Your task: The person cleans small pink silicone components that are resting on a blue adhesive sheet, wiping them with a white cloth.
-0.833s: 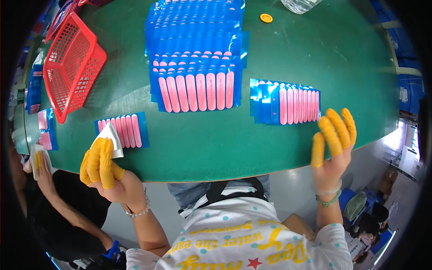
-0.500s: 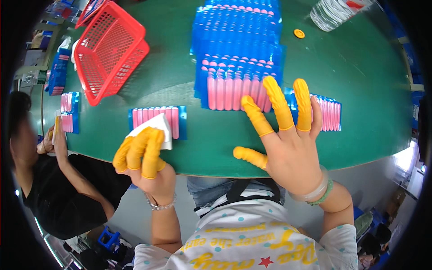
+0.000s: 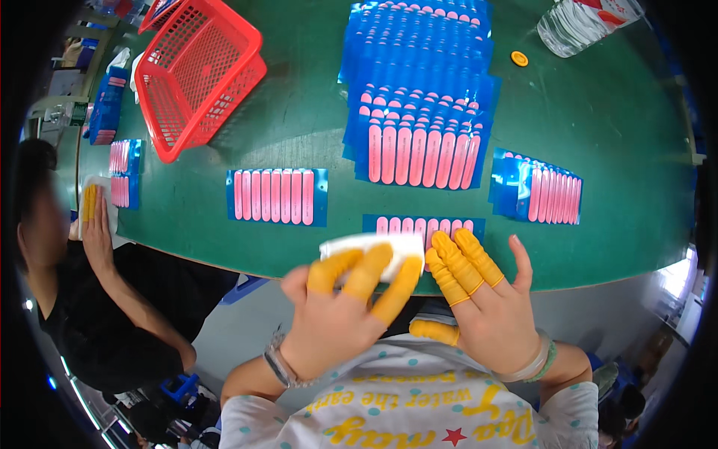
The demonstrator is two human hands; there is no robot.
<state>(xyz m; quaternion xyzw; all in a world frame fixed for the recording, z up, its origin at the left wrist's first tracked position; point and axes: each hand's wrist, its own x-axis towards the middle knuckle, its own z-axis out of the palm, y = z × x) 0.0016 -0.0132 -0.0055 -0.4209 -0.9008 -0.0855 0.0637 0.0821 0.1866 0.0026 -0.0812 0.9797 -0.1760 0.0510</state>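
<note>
My left hand [image 3: 333, 325], in yellow finger cots, holds a folded white cloth [image 3: 348, 243]. The cloth lies over the left part of a blue film sheet with pink strips [image 3: 407, 224] near the table's front edge. My right hand [image 3: 493, 322] also wears yellow cots. Its fingers stretch flat onto the right part of that sheet, and the thumb points left below it. Beyond my hands lies a large overlapping stack of blue sheets with pink strips [image 3: 419, 153]. A similar sheet [image 3: 277, 197] lies at the left, and a small pile [image 3: 550, 191] at the right.
A red plastic basket [image 3: 198, 75] stands on the green table [image 3: 613, 120] at the far left. A clear bottle [image 3: 576, 30] and a yellow ring-shaped piece [image 3: 519, 58] are at the far right. Another person [image 3: 112, 299] works at the left beside more sheets [image 3: 125, 172].
My left hand with the cloth has moved right, off the left sheet. My right hand has drawn back from the large stack; a sheet now lies in front of me under both hands.
</note>
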